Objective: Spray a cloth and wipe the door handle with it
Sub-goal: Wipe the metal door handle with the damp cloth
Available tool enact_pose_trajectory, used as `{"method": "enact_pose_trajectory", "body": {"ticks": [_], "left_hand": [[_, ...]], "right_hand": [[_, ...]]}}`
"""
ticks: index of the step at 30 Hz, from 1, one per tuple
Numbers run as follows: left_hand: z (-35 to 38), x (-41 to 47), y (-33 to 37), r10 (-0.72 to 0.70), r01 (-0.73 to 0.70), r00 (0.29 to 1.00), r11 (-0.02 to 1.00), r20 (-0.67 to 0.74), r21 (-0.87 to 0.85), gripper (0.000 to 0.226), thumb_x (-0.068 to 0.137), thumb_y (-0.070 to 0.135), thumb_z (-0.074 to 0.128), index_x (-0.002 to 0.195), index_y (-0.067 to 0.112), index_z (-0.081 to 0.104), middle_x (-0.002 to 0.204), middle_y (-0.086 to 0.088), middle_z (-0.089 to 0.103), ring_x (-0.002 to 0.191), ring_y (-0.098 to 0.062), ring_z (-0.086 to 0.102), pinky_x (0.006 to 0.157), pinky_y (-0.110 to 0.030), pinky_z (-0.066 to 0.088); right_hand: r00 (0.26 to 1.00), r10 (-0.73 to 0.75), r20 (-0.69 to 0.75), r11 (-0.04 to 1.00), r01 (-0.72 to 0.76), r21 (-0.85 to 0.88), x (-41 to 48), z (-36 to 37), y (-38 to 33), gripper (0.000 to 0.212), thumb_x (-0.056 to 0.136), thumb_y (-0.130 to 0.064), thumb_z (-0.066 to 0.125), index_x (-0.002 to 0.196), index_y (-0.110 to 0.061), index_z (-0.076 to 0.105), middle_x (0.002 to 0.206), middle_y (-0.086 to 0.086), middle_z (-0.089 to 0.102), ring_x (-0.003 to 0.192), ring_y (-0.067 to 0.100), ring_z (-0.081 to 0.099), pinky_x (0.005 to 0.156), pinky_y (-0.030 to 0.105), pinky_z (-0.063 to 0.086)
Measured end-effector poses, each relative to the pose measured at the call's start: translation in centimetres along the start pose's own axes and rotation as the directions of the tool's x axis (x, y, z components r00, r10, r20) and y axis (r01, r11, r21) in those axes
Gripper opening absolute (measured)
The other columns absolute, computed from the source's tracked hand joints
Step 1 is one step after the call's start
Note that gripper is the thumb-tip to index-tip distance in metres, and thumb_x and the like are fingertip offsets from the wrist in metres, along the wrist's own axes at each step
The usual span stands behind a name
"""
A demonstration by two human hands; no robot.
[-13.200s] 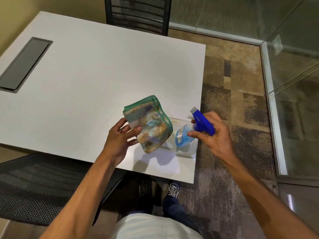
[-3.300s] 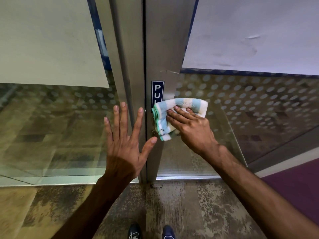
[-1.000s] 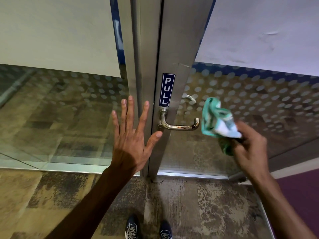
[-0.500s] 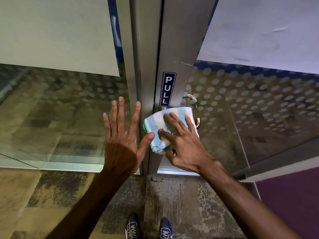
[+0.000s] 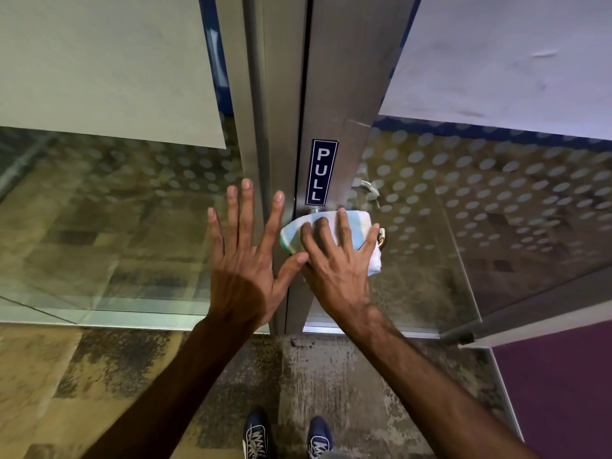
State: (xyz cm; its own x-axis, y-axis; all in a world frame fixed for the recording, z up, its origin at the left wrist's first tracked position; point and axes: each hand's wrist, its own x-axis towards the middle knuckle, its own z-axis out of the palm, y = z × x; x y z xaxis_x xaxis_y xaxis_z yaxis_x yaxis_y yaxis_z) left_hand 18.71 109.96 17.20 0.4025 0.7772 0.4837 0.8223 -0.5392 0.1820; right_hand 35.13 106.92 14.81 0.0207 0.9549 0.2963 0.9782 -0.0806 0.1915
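My right hand (image 5: 336, 263) presses a white cloth with pale blue and green stripes (image 5: 356, 223) over the door handle, fingers spread across it. Only the handle's shiny end (image 5: 381, 236) shows past the cloth on the right; the rest is covered. The handle sits on the metal door frame (image 5: 344, 94) just under a blue PULL sign (image 5: 321, 172). My left hand (image 5: 245, 260) is flat and open against the frame post to the left of the handle, its thumb touching my right hand. No spray bottle is in view.
Glass panels with frosted dots (image 5: 496, 200) flank the frame, with white film above. A second handle (image 5: 367, 188) shows through the glass on the far side. The door stands slightly ajar over patterned carpet (image 5: 99, 376); my shoes (image 5: 288, 435) are just below.
One second ago my right hand held the cloth off to the right of the bare handle. It then brought the cloth onto the handle and now covers it. My left hand stayed on the frame.
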Motion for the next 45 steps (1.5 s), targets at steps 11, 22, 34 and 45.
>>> {"method": "enact_pose_trajectory", "body": {"ticks": [11, 22, 34, 45], "left_hand": [[1.2, 0.1, -0.1, 0.026, -0.021, 0.998, 0.997, -0.065, 0.071, 0.079, 0.105, 0.071, 0.015, 0.167, 0.022, 0.007, 0.171, -0.030, 0.005, 0.159, -0.038, -0.005, 0.126, -0.068, 0.008], [2.6, 0.9, 0.3, 0.029, -0.022, 0.991, 0.998, -0.127, 0.062, 0.081, 0.103, 0.073, 0.012, 0.166, 0.024, 0.001, 0.171, -0.025, 0.002, 0.159, -0.028, -0.015, 0.126, -0.066, 0.004], [4.1, 3.1, -1.5, 0.006, 0.003, 0.983, 0.999, -0.181, 0.051, 0.077, 0.104, 0.072, 0.015, 0.162, 0.031, -0.013, 0.169, -0.027, -0.002, 0.155, -0.022, -0.031, 0.125, -0.066, 0.002], [5.5, 4.1, -2.7, 0.042, -0.030, 0.965, 0.998, -0.260, 0.048, 0.077, 0.104, 0.071, 0.018, 0.163, 0.034, -0.014, 0.165, -0.001, -0.041, 0.156, -0.024, -0.030, 0.125, -0.064, 0.000]], "right_hand": [[0.891, -0.408, -0.197, 0.910, 0.379, -0.169, 0.1, 1.2, 4.2, 0.045, 0.096, -0.013, 0.046, 0.137, -0.014, 0.066, 0.128, 0.015, 0.069, 0.104, 0.038, 0.070, 0.079, 0.051, 0.059], [0.769, -0.619, -0.161, 0.776, 0.567, -0.276, -0.3, 1.6, 7.8, 0.046, 0.104, -0.014, 0.043, 0.148, -0.015, 0.054, 0.148, 0.026, 0.056, 0.125, 0.041, 0.064, 0.092, 0.052, 0.058], [0.737, -0.651, -0.181, 0.754, 0.601, -0.264, -0.9, 2.7, 10.5, 0.050, 0.104, -0.012, 0.053, 0.154, -0.016, 0.048, 0.153, 0.025, 0.051, 0.133, 0.042, 0.057, 0.099, 0.055, 0.054], [0.690, -0.708, -0.146, 0.698, 0.654, -0.293, -1.9, 2.1, 13.8, 0.044, 0.111, -0.005, 0.035, 0.146, -0.019, 0.057, 0.157, 0.020, 0.049, 0.141, 0.039, 0.052, 0.108, 0.057, 0.050]]}}
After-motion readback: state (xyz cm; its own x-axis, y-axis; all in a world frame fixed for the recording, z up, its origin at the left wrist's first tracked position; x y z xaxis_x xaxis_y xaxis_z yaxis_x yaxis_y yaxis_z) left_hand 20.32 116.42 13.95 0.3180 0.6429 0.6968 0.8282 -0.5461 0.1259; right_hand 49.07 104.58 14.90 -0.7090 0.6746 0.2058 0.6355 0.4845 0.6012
